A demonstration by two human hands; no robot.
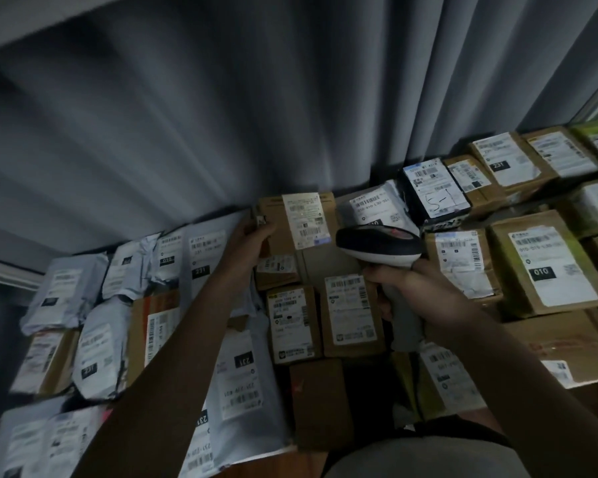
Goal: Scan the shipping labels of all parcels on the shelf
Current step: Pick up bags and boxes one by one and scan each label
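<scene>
Hidden: parcel labels at 9 o'clock blurred.
Left grip point(258, 234): fingers curled round brown cardboard box point(283, 236) edge.
Right grip point(399, 288): wrapped tight round black-and-white handheld barcode scanner point(380, 248).

- Your left arm reaches up and forward from the lower left, forearm bare and nearly straight.
- Your left hand point(256, 232) sits at the far end of that reach, fingers curled in a grip, thumb toward the right.
- Your right arm comes in from the lower right, wrist bent.
- Your right hand point(408, 288) is wrapped in a closed fist-like grip, knuckles facing you.
</scene>
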